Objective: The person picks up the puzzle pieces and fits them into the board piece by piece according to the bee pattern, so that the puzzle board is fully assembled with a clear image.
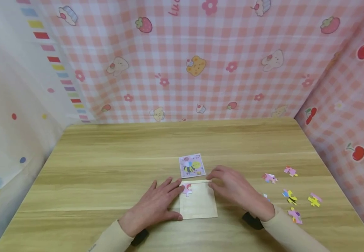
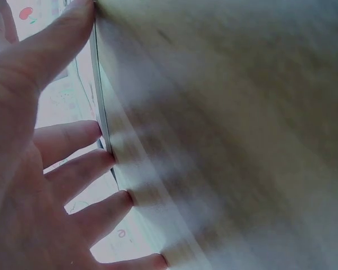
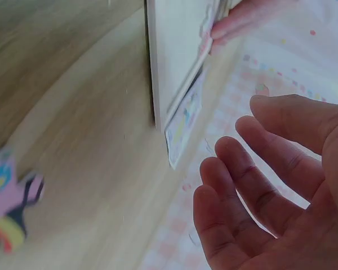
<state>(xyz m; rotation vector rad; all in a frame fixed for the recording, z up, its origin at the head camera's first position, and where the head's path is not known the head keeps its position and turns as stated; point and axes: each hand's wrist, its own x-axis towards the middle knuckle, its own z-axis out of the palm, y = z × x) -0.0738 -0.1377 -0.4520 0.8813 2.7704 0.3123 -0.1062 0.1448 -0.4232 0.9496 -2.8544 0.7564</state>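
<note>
A square wooden puzzle tray (image 1: 199, 206) lies on the table. One pink puzzle piece (image 1: 187, 189) sits in its upper left corner. My left hand (image 1: 155, 201) rests with spread fingers along the tray's left side, a fingertip next to the piece. In the left wrist view the fingertips (image 2: 121, 199) meet the tabletop. My right hand (image 1: 232, 183) is at the tray's upper right corner. The right wrist view shows its fingers (image 3: 259, 185) loosely bent and holding nothing. Just behind the tray lies a picture card (image 1: 192, 165) with a bee on it.
To the right of my right hand several loose puzzle pieces lie scattered, among them a pink one (image 1: 270, 178), a yellow one (image 1: 314, 200) and a yellow-and-black one (image 1: 290, 197). Another piece (image 1: 266, 197) is partly covered by my right forearm. Patterned curtains (image 1: 182, 70) enclose the table.
</note>
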